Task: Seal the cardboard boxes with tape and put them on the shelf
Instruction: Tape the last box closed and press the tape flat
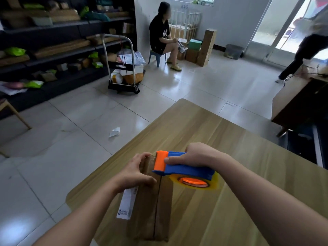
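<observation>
Box (150,212) held by left hand (136,173) (right hand (197,155) grips dispenser (188,170)).

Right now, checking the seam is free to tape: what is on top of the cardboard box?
The cardboard box carries, at its far end, the left hand and the tape dispenser gripped by the right hand. Its seam shows nearer, hidden beneath them.

Cardboard box (156,206): lying on the counter (230,139), dark centre seam showing along its top.
White label (126,203): running along the box side, just behind the left grip.
Left grip (136,172): holding the box's far end, fingers curling over the edge.
Right grip (197,155): clasping the blue-and-orange tape dispenser (188,170), whose orange front is meeting the box beside the left grip.
Shelf (53,50): standing well beyond both grips.
</observation>
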`<action>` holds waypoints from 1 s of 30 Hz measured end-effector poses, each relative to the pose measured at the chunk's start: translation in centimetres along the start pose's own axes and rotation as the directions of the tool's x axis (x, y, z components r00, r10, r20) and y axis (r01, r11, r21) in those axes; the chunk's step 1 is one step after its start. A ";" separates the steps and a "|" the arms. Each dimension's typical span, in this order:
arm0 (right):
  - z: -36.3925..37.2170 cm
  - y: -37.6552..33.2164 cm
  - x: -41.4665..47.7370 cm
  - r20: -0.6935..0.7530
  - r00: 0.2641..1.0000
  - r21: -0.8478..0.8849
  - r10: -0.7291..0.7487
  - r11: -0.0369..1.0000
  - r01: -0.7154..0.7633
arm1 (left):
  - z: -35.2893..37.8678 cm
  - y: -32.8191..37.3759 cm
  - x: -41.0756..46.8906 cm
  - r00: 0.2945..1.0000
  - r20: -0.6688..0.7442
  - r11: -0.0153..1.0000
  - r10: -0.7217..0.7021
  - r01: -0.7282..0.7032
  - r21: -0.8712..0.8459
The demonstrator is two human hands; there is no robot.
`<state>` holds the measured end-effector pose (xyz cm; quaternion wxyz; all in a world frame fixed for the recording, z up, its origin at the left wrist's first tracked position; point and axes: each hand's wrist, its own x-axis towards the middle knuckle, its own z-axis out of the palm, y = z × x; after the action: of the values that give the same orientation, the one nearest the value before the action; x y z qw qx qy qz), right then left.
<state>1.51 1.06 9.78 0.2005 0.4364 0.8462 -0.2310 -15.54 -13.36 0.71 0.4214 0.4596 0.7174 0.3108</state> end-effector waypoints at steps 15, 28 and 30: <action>0.9 -9.9 1.3 0.009 0.995 -0.316 -0.096 0.944 0.093 | -2.1 -3.8 -1.9 0.994 0.054 0.985 -0.098 0.105 -0.139; 0.1 -5.8 0.1 0.038 0.999 -0.259 -0.010 0.966 0.020 | -5.1 -6.9 -2.8 0.988 0.046 0.940 -0.145 0.152 -0.305; 0.1 -4.6 0.3 0.044 0.999 -0.195 0.022 0.981 -0.013 | -5.1 -6.9 -2.8 0.988 0.050 0.936 -0.143 0.152 -0.318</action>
<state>-2.49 -1.19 10.50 0.2635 0.4169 0.8559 -0.1554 -22.17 -18.88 -1.85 0.5220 0.3338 0.6841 0.3849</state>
